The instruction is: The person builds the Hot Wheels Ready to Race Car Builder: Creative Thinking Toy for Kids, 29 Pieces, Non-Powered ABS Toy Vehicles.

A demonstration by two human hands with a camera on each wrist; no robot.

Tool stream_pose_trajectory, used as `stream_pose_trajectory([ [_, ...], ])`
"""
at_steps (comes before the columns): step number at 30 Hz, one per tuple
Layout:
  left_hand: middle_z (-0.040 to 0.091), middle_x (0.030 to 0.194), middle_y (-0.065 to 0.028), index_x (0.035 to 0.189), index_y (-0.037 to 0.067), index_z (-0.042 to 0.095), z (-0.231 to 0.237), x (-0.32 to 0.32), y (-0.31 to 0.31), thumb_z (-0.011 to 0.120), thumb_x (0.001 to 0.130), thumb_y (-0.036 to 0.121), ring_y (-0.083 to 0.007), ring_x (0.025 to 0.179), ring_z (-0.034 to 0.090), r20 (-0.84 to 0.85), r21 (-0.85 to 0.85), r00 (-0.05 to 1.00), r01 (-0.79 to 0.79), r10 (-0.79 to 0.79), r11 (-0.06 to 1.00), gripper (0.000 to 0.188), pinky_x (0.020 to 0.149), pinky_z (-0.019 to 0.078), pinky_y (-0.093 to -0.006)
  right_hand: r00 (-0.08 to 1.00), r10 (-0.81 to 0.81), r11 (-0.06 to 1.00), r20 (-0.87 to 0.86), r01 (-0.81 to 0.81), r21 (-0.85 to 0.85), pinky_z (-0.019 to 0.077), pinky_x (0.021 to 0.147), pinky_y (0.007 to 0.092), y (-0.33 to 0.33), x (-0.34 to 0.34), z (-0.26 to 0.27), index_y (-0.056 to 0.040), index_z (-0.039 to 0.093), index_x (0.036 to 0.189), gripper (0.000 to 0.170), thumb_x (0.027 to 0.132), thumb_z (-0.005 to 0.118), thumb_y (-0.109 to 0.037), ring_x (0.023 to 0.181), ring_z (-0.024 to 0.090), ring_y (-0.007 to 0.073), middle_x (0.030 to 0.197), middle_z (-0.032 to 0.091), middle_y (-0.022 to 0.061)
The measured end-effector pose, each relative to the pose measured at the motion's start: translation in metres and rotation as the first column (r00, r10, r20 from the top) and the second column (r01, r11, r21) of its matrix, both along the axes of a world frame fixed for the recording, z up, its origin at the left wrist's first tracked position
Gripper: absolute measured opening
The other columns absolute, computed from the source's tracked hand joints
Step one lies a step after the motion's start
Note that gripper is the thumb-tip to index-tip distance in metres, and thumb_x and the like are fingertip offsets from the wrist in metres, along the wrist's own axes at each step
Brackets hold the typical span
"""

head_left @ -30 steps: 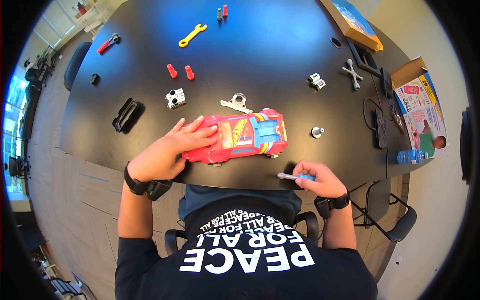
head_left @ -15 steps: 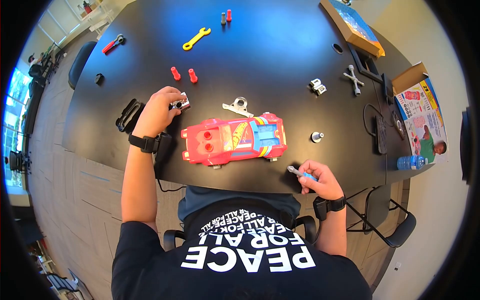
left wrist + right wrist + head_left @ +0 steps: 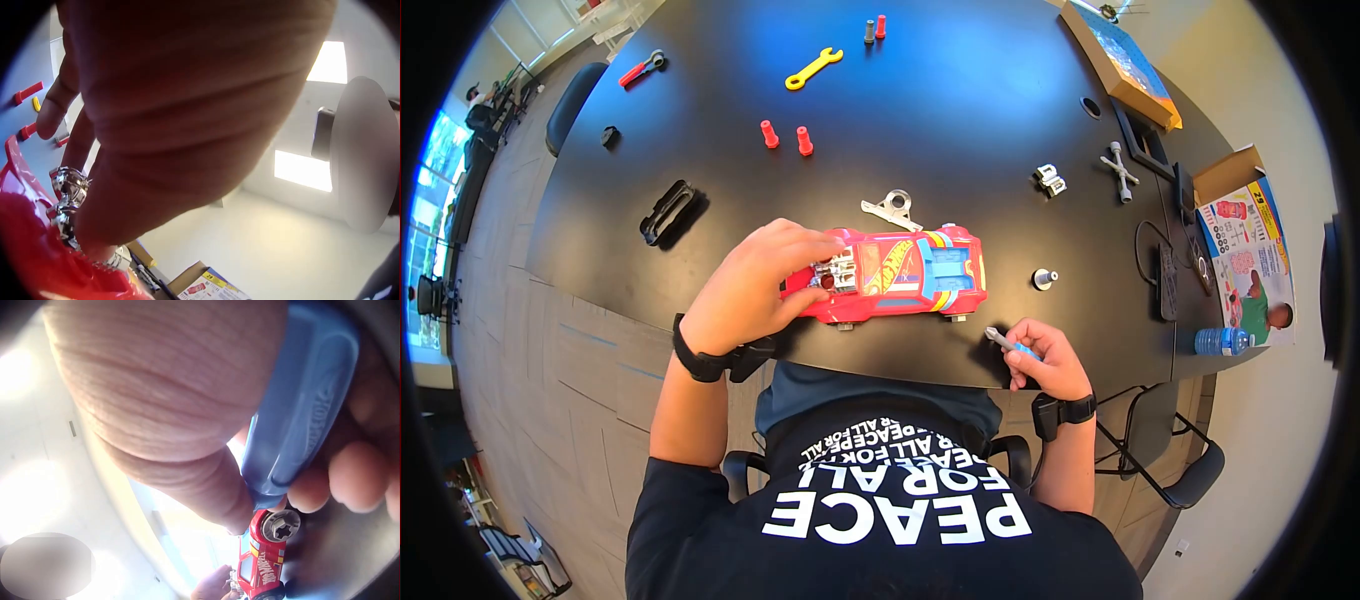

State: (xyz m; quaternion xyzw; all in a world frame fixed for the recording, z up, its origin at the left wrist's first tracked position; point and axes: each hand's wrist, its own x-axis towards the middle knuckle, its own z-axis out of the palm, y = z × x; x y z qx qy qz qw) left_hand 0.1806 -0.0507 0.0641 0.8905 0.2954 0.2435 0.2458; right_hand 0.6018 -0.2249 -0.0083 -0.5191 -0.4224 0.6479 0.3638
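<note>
My left hand (image 3: 768, 275) pinches a shiny chrome toy engine piece (image 3: 837, 271) between thumb and fingers, right at the hood of a red toy car (image 3: 905, 262). In the left wrist view the chrome engine (image 3: 67, 194) overlaps the car's red body (image 3: 37, 244), and part of it is hidden by the thumb. My right hand (image 3: 1048, 358) grips a toy screwdriver (image 3: 1002, 340) with a grey tip pointing up and left, near the table's front edge. Its blue handle (image 3: 300, 406) fills much of the right wrist view, with the car's wheel (image 3: 281, 525) beyond it.
Behind the car lies a silver bracket-like part (image 3: 891, 209). A black tray-shaped part (image 3: 669, 214) is at left, red pegs (image 3: 804, 141) and a yellow wrench (image 3: 814, 69) farther back. To the right are a grey-and-silver part (image 3: 1045, 279), a chrome piece (image 3: 1050, 180) and a water bottle (image 3: 1222, 341).
My left hand left the car's hood, took the chrome engine from the table at left, and brought it right onto the hood. My right hand keeps the screwdriver, its tip now tilted up.
</note>
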Motion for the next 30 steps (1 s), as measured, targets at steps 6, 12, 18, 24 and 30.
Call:
stream_pose_trajectory([
  [6,0.08,0.137,-0.01,0.13,0.006,0.08,-0.006,0.011,-0.006,0.09,0.081,0.002,-0.0352,0.121,0.071,-0.035,0.017,0.999,-0.036,0.037,0.999,0.051,0.102,0.0596,-0.0461,0.999,-0.026,1.0,0.027,0.025,0.006,0.0519,0.062,0.0234,-0.002,-0.005,0.003,-0.0042,0.065,0.114,0.016,0.107,0.078,-0.011,0.066,0.064,0.0058,0.086,0.065,-0.0032],
  [12,0.074,0.149,-0.0108,0.138,0.008,0.077,-0.007,0.01,0.0,0.087,0.086,0.005,-0.0358,0.13,0.069,-0.097,0.089,0.995,0.019,-0.01,0.996,0.053,0.108,0.0568,-0.0488,0.999,-0.027,0.999,0.027,0.027,0.024,0.0511,0.062,0.0227,-0.002,-0.004,0.001,-0.004,0.066,0.114,0.017,0.107,0.079,-0.013,0.066,0.063,0.0054,0.086,0.065,-0.0031],
  [18,0.064,0.163,-0.015,0.147,0.009,0.072,0.018,-0.004,0.04,0.083,0.093,0.009,-0.0409,0.14,0.065,-0.039,0.173,0.999,-0.007,0.014,0.985,0.055,0.116,0.0532,-0.0483,0.998,-0.058,0.997,0.018,0.058,0.043,0.0517,0.061,0.0229,-0.003,-0.005,-0.002,-0.0035,0.066,0.115,0.017,0.107,0.078,-0.012,0.066,0.064,0.0057,0.085,0.065,-0.0027],
  [24,0.071,0.147,-0.016,0.136,0.009,0.078,0.017,0.021,0.125,0.079,0.094,0.004,-0.0374,0.128,0.07,-0.168,0.368,0.935,-0.233,0.311,0.9,0.043,0.108,0.0586,-0.0469,0.995,-0.096,0.993,-0.024,0.098,0.072,0.055,0.059,0.0243,-0.001,-0.007,-0.004,-0.0031,0.066,0.115,0.016,0.107,0.076,-0.011,0.065,0.062,0.0054,0.084,0.064,-0.0019],
  [30,0.08,0.109,-0.0191,0.092,0.004,0.081,-0.019,0.045,0.17,0.072,0.095,0.004,-0.0385,0.103,0.078,-0.541,0.435,0.752,-0.131,0.376,0.891,0.009,0.086,0.0652,-0.0491,0.987,-0.158,0.98,-0.012,0.158,0.123,0.0552,0.058,0.0236,-0.005,-0.008,-0.006,0.0,0.066,0.118,0.021,0.104,0.078,-0.01,0.069,0.061,0.0061,0.101,0.066,0.0029],
])
